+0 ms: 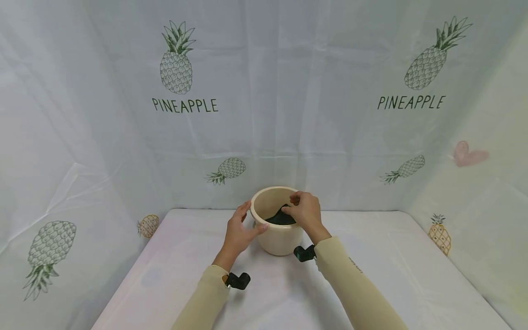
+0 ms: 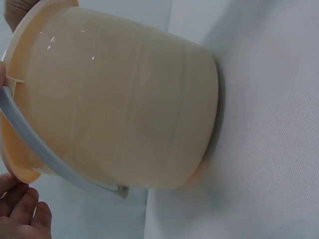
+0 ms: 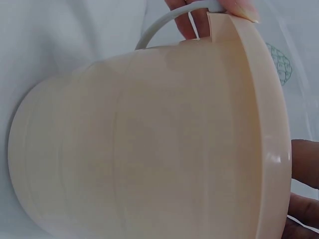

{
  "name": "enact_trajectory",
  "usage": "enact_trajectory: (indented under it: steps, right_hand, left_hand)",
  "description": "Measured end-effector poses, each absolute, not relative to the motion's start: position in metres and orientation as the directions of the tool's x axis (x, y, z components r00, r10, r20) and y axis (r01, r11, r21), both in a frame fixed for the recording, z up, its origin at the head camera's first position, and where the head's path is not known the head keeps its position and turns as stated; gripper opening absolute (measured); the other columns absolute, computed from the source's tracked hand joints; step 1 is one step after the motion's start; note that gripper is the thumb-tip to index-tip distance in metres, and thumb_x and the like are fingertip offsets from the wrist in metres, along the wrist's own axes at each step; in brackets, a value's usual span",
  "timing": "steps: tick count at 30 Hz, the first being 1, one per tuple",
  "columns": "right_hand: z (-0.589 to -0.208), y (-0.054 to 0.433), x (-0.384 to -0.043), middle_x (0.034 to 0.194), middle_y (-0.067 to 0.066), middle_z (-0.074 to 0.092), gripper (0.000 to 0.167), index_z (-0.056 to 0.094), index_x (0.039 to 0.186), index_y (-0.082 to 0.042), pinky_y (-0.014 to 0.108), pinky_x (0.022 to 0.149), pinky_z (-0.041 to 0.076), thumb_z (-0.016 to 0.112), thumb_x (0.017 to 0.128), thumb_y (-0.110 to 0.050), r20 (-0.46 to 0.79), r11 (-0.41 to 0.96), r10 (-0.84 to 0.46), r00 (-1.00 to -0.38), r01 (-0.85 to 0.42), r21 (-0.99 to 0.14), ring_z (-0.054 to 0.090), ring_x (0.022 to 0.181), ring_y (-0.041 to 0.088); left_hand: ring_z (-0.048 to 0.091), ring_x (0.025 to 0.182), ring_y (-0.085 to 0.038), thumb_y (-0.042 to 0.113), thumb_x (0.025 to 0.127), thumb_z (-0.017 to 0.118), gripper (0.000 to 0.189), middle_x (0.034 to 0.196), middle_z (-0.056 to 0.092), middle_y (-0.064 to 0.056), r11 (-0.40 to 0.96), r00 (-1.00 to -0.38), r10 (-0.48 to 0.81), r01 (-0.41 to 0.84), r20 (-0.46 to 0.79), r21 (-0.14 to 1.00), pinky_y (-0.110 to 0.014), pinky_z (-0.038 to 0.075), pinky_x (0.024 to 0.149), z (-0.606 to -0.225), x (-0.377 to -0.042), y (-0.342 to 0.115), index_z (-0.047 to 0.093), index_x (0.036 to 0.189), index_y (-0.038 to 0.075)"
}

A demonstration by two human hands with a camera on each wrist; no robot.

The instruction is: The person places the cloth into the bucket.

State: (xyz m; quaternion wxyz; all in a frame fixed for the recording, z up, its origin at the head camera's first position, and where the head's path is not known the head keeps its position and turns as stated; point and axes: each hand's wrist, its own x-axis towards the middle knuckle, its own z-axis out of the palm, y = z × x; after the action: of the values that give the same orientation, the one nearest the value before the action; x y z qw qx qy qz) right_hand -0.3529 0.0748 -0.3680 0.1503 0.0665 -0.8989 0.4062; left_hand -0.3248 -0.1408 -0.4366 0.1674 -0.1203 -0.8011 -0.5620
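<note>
A cream plastic bucket [image 1: 282, 240] with a grey handle [image 2: 50, 157] stands upright on the white-covered table. My left hand [image 1: 239, 233] grips its left rim, thumb over the near edge and fingers down the outer side. Inside lies something dark that looks like soft cloth [image 1: 280, 217]. Over the right rim reaches my right hand [image 1: 306, 211], fingers bent, thumb tip right at the dark cloth's raised edge. Whether it pinches the cloth I cannot tell. In the right wrist view, the bucket wall [image 3: 149, 139] hides the cloth, and some fingers [image 3: 305, 164] show past the rim.
Behind the table hangs a pale curtain [image 1: 280, 114] printed with pineapples, close behind the bucket. The white tabletop [image 1: 185, 275] spreads to both sides. Small black cameras [image 1: 238, 280] are strapped at both wrists, over light sleeves [image 1: 350, 279].
</note>
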Motion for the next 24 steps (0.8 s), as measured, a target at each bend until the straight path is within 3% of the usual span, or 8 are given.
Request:
enact_trajectory:
  steps: [17, 24]
  right_hand:
    - [-0.368, 0.081, -0.351, 0.113, 0.016, 0.075, 0.038, 0.074, 0.116, 0.001, 0.048, 0.094, 0.06, 0.087, 0.086, -0.018, 0.339, 0.626, 0.019, -0.94, -0.253, -0.738, 0.071, 0.107, 0.034]
    - [-0.368, 0.092, -0.351, 0.118, 0.016, 0.074, 0.04, 0.073, 0.122, 0.002, 0.048, 0.096, 0.06, 0.085, 0.088, -0.016, 0.335, 0.567, 0.017, -0.942, -0.267, -0.779, 0.071, 0.11, 0.034]
  left_hand:
    - [0.04, 0.151, -0.034, 0.031, 0.082, 0.093, 0.097, 0.164, 0.043, -0.01, 0.355, -0.917, 0.002, 0.373, 0.399, 0.857, -0.05, 0.036, 0.124, -0.438, -0.329, -0.14, 0.042, 0.16, 0.005]
    - [0.036, 0.153, -0.031, 0.026, 0.082, 0.093, 0.096, 0.164, 0.041, -0.013, 0.36, -0.919, 0.016, 0.374, 0.395, 0.855, -0.047, 0.035, 0.125, -0.434, -0.327, -0.14, 0.04, 0.159, 0.002]
